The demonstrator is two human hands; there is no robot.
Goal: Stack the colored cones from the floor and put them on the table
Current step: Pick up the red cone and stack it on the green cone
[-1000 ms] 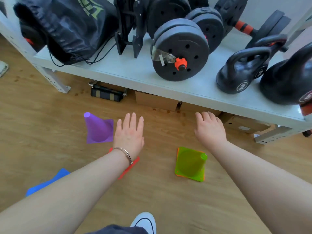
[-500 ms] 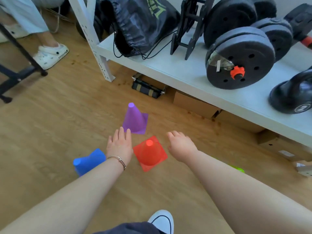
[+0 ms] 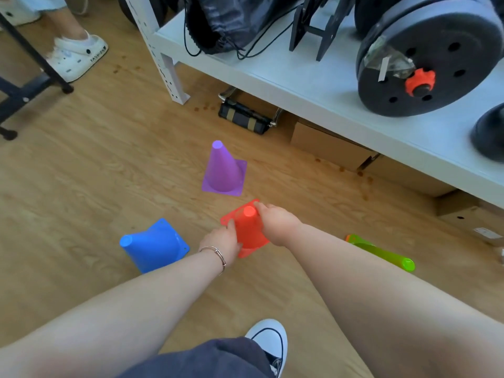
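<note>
A red cone stands on the wooden floor at the centre. My left hand grips its left side and my right hand grips its right side near the tip. Just beyond it a purple cone stands upright. A blue cone stands to the left of my left wrist. Partly hidden behind my right forearm, a green cone sits over an orange one at the right. The white table runs along the back right.
On the table rest a black bag, a black stand, weight plates and a kettlebell. Cardboard boxes and a strapped black item lie under it. Another person's shoe and a black frame are at far left. My shoe is below.
The view has swung left and closer to the floor. Both hands, spread open beside the red cone before, have closed on its two sides.
</note>
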